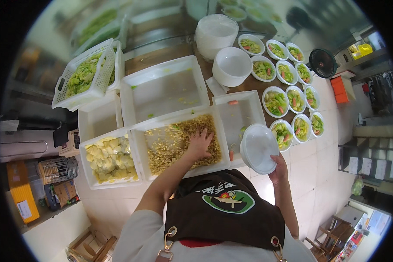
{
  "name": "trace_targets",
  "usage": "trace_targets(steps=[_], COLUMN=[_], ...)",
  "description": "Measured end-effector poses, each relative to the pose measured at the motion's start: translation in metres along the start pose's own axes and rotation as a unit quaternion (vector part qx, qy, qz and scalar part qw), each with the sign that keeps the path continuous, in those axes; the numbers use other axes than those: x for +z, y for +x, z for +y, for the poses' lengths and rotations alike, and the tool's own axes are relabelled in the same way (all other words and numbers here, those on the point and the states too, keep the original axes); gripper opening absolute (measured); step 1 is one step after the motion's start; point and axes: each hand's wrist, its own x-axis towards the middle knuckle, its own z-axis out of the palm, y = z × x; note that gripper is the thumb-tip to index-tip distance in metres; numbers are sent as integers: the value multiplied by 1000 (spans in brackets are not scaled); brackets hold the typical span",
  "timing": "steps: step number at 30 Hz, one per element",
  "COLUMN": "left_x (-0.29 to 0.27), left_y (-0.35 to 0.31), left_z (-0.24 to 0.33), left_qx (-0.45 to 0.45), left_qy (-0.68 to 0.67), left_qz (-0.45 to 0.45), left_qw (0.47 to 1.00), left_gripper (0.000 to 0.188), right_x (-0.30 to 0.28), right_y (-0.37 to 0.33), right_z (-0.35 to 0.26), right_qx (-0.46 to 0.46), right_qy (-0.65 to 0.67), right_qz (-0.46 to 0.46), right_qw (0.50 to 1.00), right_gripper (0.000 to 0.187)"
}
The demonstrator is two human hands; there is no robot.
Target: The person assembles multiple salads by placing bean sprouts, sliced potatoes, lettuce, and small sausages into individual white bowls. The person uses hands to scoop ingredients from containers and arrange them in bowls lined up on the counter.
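Left hand (199, 143): fingers spread and released, palm down on the bean sprouts (170, 155); whether any strands are pinched cannot be told. Right hand (278, 168): grasping the white bowl (260, 149) by its lower right rim, thumb on the upper side; the bowl is round, smooth and tilted, beside the sprout tray (225, 153); the sprouts are pale yellow to brown, densest at the right, thinner at the upper left.

Right-hand fingers beneath the bowl are hidden; 1 bowl or several nested cannot be told; the bowl covers the lower right corner of the narrow tray (244, 109).

The sprout tray adjoins the narrow tray at right, sliced-vegetable tray (90, 177) at left, large tray (161, 94) above; 12 filled bowls (275, 101) stand farther right; tiled floor (332, 153) extends beyond them.
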Motion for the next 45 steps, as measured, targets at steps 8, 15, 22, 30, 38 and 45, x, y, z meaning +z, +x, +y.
trace_targets(steps=[8, 15, 22, 30, 38, 45], left_x=[6, -29, -4, -37, -28, -82], left_y=[-51, -111, -145, -146, -146, -137], left_z=[-27, -75, -118, -110, -67, -76], left_qx=[44, -179, -274, -355, -211, -206], left_qy=[38, -29, -379, -374, 3, -127], left_qz=[42, 40, 183, 127, 69, 89], left_qw=[997, 983, 865, 847, 975, 966], left_gripper=[32, 36, 41, 37, 49, 42], right_x=[-5, 7, 26, 35, 55, 44], right_y=[-7, 5, 22, 42, 60, 76], right_z=[7, 16, 18, 25, 50, 66], right_qx=[-8, 11, 16, 24, 9, -71], right_qy=[-17, -23, -66, -95, -144, -291], right_qz=[11, 10, 13, -42, -78, -54], right_qw=[1000, 1000, 998, 994, 986, 953], right_gripper=[58, 58, 52, 50, 45, 44])
